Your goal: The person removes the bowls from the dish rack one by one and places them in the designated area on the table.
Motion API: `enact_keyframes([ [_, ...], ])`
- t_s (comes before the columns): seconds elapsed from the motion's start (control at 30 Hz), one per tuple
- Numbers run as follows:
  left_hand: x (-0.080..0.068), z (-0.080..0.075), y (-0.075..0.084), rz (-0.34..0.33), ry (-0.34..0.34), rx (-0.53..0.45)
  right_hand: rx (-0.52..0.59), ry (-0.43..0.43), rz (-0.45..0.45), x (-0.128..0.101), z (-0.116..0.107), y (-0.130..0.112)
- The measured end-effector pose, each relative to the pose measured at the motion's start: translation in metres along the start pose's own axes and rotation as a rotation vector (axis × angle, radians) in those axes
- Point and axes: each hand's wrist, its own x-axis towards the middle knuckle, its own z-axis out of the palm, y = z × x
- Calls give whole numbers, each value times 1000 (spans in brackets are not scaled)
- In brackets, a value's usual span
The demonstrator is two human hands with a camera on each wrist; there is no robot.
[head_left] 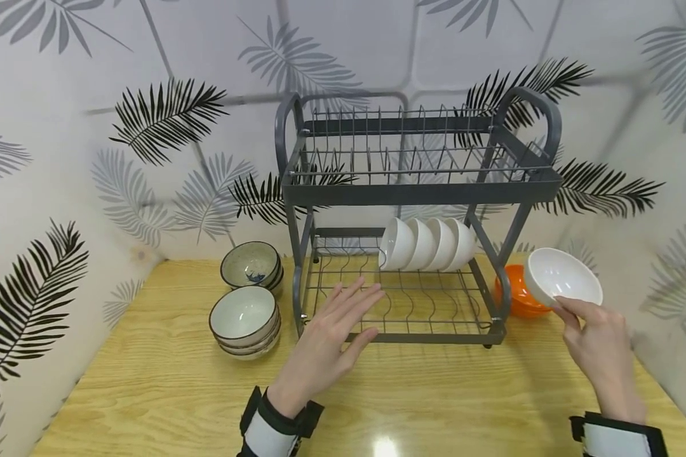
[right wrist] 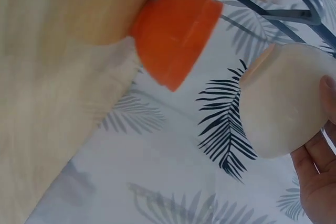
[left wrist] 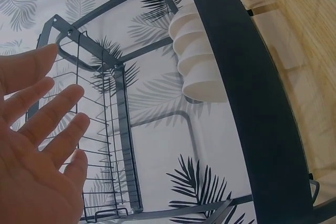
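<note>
You work at a wooden desk [head_left: 148, 393] that stands against a wall with a palm-leaf pattern. On the desk stands a grey dish rack [head_left: 417, 190] with two levels. The upper level has thin wire dividers, and on the lower level four white bowls [head_left: 425, 244] stand on their edges in one row, at the right part. Left of the rack you see two stacks of bowls [head_left: 246, 317] with speckled rims, one behind the other. Right of the rack, close to its foot, an orange bowl [head_left: 517, 298] sits on the desk. Your right hand [head_left: 597, 346] pinches a white bowl [head_left: 563, 276] at its near rim, thumb on the inside, and holds it tilted in the air just above and in front of the orange one. Your left hand [head_left: 334, 330] is spread flat with straight fingers, it hovers at the front left corner of the lower level and holds nothing.
</note>
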Motion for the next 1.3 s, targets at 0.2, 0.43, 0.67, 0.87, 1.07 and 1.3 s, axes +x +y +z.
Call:
enact_keyframes([
  [0.2,0,0,0,-5,-21,-3,-28,-73,-105,-22,-6,17],
  [0.43,0,1,0,-16,-44,0,-64,-152,-227,-51,-9,29],
  [0.67,0,1,1,-18,-55,-7,-91,-249,-204,-65,-10,31],
  [0.87,-1,2,0,-17,-59,0,-135,-383,-178,-69,-10,34],
  [1.07,0,1,0,-18,-63,-7,-124,-502,-101,-67,-9,36],
  [1.3,0,1,-1,-25,-68,-12,-108,-583,-53,-64,-11,41],
])
